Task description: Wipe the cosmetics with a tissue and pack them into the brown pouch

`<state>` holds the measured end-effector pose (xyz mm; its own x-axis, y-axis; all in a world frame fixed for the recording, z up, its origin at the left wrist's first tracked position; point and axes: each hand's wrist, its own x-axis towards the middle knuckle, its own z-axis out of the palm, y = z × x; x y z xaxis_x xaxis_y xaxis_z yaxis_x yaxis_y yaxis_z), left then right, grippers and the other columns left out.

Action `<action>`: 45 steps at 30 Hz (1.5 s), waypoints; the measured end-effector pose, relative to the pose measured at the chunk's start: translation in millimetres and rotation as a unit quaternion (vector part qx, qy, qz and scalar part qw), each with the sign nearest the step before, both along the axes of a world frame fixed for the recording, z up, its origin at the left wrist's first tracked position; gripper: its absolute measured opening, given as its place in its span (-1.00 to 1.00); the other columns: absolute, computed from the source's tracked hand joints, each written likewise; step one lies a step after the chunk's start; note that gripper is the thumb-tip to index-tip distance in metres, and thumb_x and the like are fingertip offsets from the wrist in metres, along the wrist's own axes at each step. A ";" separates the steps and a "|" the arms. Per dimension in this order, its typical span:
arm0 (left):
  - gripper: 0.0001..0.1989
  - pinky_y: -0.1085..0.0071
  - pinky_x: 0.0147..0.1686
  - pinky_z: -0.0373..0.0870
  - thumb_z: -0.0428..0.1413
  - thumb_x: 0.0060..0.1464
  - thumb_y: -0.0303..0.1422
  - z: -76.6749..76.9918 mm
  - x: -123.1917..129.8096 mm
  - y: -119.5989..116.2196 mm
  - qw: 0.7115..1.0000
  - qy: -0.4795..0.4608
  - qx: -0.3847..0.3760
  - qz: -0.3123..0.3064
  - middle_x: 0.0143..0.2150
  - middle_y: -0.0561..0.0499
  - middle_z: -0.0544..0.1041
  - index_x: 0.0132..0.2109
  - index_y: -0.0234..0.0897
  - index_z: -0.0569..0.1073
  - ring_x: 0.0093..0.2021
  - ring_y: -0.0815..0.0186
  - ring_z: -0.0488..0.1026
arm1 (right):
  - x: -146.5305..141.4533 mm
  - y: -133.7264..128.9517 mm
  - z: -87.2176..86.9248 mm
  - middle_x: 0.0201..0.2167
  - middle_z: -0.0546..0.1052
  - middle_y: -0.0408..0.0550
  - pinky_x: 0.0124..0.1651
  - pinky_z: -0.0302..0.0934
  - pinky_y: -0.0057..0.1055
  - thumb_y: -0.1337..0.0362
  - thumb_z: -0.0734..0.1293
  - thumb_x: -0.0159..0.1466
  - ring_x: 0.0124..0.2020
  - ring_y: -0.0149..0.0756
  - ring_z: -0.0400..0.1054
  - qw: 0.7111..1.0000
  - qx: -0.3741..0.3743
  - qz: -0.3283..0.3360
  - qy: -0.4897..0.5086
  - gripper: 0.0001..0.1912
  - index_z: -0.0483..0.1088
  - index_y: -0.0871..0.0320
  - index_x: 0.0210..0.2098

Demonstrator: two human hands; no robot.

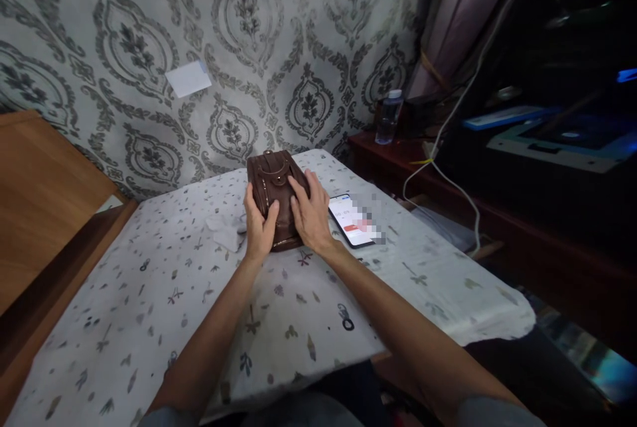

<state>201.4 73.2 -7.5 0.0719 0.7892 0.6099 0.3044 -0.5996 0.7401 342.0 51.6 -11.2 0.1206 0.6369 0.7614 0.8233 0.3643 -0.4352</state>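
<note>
A dark brown leather bag (283, 198) with a handle and zips lies on the white patterned cloth. Against its left side rests my left hand (259, 228), thumb on the top face and fingers along the edge. My right hand (311, 215) lies over the bag's right side with its fingers spread across the leather. Both hands hold the bag between them. Just right of my right hand is a phone (348, 218) with a lit screen, partly blurred out. A crumpled whitish cloth (226, 233) sits left of the bag.
The cloth-covered table (164, 268) stands against a patterned wall. A wooden board (47, 195) is on the left. At the right are a dark red desk (371, 148), a water bottle (389, 117) and a hanging white cable (458, 182).
</note>
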 end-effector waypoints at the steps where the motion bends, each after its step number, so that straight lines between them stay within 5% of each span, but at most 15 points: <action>1: -0.28 0.18 0.46 -0.09 0.01 0.30 -0.04 -1.6 0.7 -0.4 1.000 -0.010 -0.005 0.000 0.50 -0.16 -0.02 0.45 -0.14 -0.08 0.49 0.18 -0.05 | -2.7 -2.1 1.9 0.45 0.05 0.07 0.38 -0.04 0.11 0.24 0.04 0.47 0.48 -0.02 -0.14 1.000 0.004 -0.003 -0.020 -0.51 0.20 -0.02 0.35; 12: -0.37 0.17 0.46 -0.06 -0.11 0.35 -0.02 0.8 -7.6 0.6 0.999 -0.021 -0.034 -0.016 0.50 -0.10 0.05 0.44 -0.12 0.01 0.48 0.21 0.01 | -1.9 0.0 2.0 0.38 0.24 0.02 0.38 -0.11 0.13 0.35 0.14 0.41 0.44 -0.05 -0.03 0.996 0.034 0.036 -0.081 -0.57 0.41 -0.04 0.18; 24: -0.31 0.18 0.46 -0.10 -0.18 0.33 0.08 4.0 -9.8 -1.9 0.999 -0.017 -0.041 -0.021 0.52 -0.12 0.00 0.44 -0.15 0.03 0.51 0.22 -0.07 | -20.1 -8.5 3.9 0.38 0.22 0.19 0.38 -0.21 0.24 0.07 0.19 0.42 0.43 0.06 -0.01 0.997 0.036 0.018 -0.066 -0.58 0.37 0.10 0.17; 31: -0.30 0.22 0.47 -0.13 -0.19 0.33 0.08 3.2 -16.6 1.5 0.999 0.004 -0.035 -0.031 0.51 -0.11 0.01 0.45 -0.16 0.02 0.50 0.23 -0.06 | -8.6 -1.3 0.2 0.36 0.26 0.16 0.40 -0.12 0.14 0.17 0.12 0.45 0.41 -0.04 0.07 0.996 0.043 0.037 -0.066 -0.60 0.37 0.09 0.19; 38: -0.07 0.15 0.46 -0.10 0.15 0.19 -0.05 -3.1 -27.6 6.2 0.994 0.067 -0.008 -0.089 0.52 -0.17 -0.05 0.49 -0.14 -0.19 0.50 0.14 -0.05 | -3.5 5.1 -5.0 0.40 0.21 0.08 0.39 -0.02 0.13 0.20 0.07 0.47 0.44 -0.08 0.01 0.997 0.059 0.045 -0.019 -0.59 0.35 0.04 0.20; 45: -0.11 0.13 0.45 -0.08 0.17 0.19 -0.15 -4.2 -22.6 6.6 0.996 0.069 0.015 -0.057 0.51 -0.20 -0.05 0.47 -0.16 -0.14 0.49 0.10 -0.04 | -0.5 12.3 -9.0 0.33 0.31 0.08 0.36 0.06 0.13 0.22 0.04 0.48 0.41 -0.09 0.08 0.996 0.068 0.053 0.011 -0.58 0.36 0.02 0.21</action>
<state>178.8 79.7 -11.7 0.2440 0.7532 0.6108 0.3309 -0.6567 0.6777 341.6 63.9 -20.2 0.0761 0.5389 0.8389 0.7677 0.5053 -0.3942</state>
